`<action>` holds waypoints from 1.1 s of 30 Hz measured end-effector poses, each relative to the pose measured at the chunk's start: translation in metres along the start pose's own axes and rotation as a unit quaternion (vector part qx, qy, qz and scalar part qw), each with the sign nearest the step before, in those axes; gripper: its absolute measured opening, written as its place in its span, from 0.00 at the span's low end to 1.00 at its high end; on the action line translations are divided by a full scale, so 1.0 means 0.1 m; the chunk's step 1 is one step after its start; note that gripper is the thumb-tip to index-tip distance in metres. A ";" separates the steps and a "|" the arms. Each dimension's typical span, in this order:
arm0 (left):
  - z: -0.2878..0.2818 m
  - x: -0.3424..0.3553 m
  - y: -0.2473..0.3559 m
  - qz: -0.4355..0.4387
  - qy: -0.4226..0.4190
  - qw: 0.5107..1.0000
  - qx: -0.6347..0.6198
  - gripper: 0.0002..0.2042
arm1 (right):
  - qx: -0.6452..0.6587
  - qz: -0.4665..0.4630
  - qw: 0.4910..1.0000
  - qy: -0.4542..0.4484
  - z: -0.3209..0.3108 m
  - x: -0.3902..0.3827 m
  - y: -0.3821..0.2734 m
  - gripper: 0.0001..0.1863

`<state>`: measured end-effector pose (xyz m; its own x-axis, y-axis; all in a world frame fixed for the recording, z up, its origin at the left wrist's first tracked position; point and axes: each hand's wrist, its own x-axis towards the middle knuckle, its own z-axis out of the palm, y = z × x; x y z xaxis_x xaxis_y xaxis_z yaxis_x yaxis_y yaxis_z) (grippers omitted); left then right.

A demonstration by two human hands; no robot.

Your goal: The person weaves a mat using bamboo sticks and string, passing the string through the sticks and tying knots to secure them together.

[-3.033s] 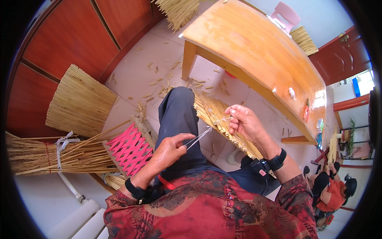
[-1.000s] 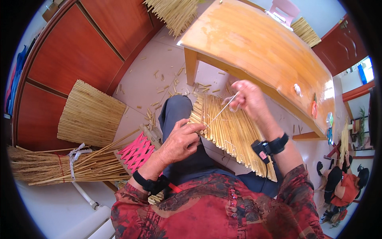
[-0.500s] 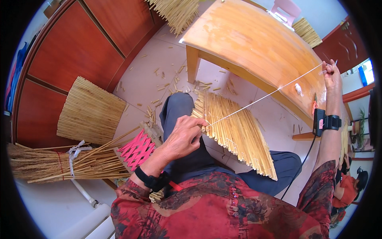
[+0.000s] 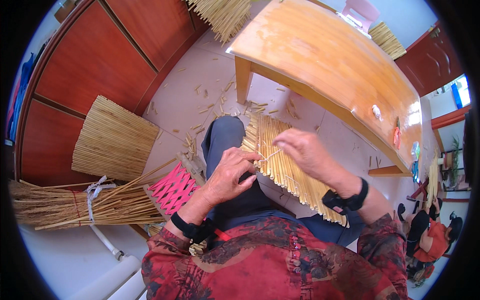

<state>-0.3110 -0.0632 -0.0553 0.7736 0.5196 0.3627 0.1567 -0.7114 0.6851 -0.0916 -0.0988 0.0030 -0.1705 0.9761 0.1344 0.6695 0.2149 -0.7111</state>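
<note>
A mat of straw-coloured stalks rests across my lap, its stalks side by side and stitched with white thread. My left hand is closed on the mat's near left edge, the forefinger pressed at the stalk ends where the thread comes out. Over the middle of the mat is my right hand, slightly blurred, its fingers curled together. A short slack length of white thread runs from the left fingertips to the right fingers. Any needle is too small or hidden to make out.
A wooden table stands ahead to the right, with red-handled scissors on it. Cut stalk pieces litter the floor. At left are another stalk mat, a stalk bundle and a pink-webbed stool. A person sits far right.
My right hand has come down from the far right above the table to the mat. The long taut thread is now short and slack. The left hand has barely moved.
</note>
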 end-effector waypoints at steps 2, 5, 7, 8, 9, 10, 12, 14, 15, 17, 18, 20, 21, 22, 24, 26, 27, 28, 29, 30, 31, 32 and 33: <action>-0.01 -0.02 0.00 0.001 0.006 1.000 -0.004 0.12 | 0.067 0.040 0.996 -0.042 0.18 -0.02 0.07 0.06; -0.01 -0.03 -0.02 0.002 0.016 1.000 -0.014 0.12 | 0.186 0.146 0.968 -0.082 0.35 -0.07 0.21 0.06; -0.03 -0.03 -0.03 0.002 0.017 1.000 -0.021 0.13 | 0.311 0.238 0.908 -0.150 0.42 -0.14 0.26 0.06; -0.05 -0.03 -0.03 -0.005 0.016 0.999 -0.035 0.12 | 0.339 0.244 0.895 -0.155 0.45 -0.16 0.27 0.06; -0.05 -0.02 -0.04 -0.011 0.015 0.999 -0.050 0.12 | 0.339 0.246 0.895 -0.154 0.45 -0.15 0.26 0.06; -0.05 -0.02 -0.05 -0.013 0.014 0.998 -0.052 0.12 | 0.329 0.254 0.897 -0.149 0.46 -0.14 0.26 0.06; -0.05 -0.02 -0.06 -0.028 0.021 0.997 -0.066 0.14 | 0.320 0.263 0.899 -0.145 0.48 -0.13 0.26 0.06; -0.03 -0.03 -0.10 -0.025 0.019 0.998 -0.062 0.17 | 0.313 0.260 0.901 -0.150 0.48 -0.14 0.27 0.06; -0.02 -0.04 -0.11 -0.022 0.017 0.998 -0.056 0.21 | 0.313 0.261 0.900 -0.151 0.48 -0.14 0.27 0.06; 0.01 -0.05 -0.11 -0.003 0.028 0.999 -0.039 0.23 | 0.332 0.292 0.887 -0.132 0.48 -0.14 0.26 0.07; 0.03 -0.05 -0.10 0.018 0.040 0.999 -0.020 0.25 | 0.332 0.294 0.886 -0.133 0.47 -0.13 0.27 0.07; 0.03 -0.05 -0.09 0.015 0.036 0.999 -0.020 0.24 | 0.369 0.290 0.878 -0.094 0.46 -0.11 0.30 0.08; 0.03 -0.05 -0.09 0.013 0.033 0.999 -0.019 0.23 | 0.370 0.291 0.877 -0.093 0.45 -0.10 0.27 0.08; 0.02 -0.04 -0.09 0.013 0.031 0.999 -0.019 0.23 | 0.380 0.299 0.871 -0.088 0.43 -0.08 0.23 0.08; 0.02 -0.04 -0.09 0.009 0.024 1.000 -0.018 0.22 | 0.390 0.306 0.864 -0.083 0.45 -0.08 0.24 0.08; 0.03 -0.04 -0.09 0.011 0.023 1.000 -0.018 0.22 | 0.304 0.181 0.927 -0.126 0.52 -0.11 0.33 0.07; 0.03 -0.04 -0.09 0.012 0.024 0.999 -0.017 0.22 | 0.305 0.182 0.927 -0.124 0.52 -0.13 0.34 0.07; 0.04 -0.04 -0.08 0.012 0.022 1.000 -0.017 0.22 | 0.251 0.170 0.945 -0.124 0.53 -0.13 0.34 0.07; 0.04 -0.05 -0.07 0.006 0.025 1.000 -0.007 0.22 | 0.196 0.157 0.960 -0.124 0.54 -0.13 0.33 0.07; 0.04 -0.05 -0.07 0.001 0.028 1.000 0.003 0.22 | 0.198 0.158 0.959 -0.123 0.55 -0.12 0.32 0.07; 0.05 -0.06 -0.05 0.001 0.027 1.000 0.004 0.22 | 0.190 0.153 0.962 -0.125 0.55 -0.10 0.30 0.07; 0.06 -0.07 -0.04 -0.008 0.038 0.999 0.007 0.22 | 0.183 0.147 0.964 -0.127 0.55 -0.10 0.30 0.07; 0.06 -0.09 -0.03 -0.016 0.048 0.999 0.009 0.23 | 0.183 0.147 0.964 -0.127 0.56 -0.10 0.31 0.07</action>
<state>-0.3141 -0.0688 -0.0641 0.7062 0.5841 0.4001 0.1924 -0.7023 0.6854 -0.1092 -0.1036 -0.0593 -0.2153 0.9439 -0.2504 0.4231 -0.1409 -0.8950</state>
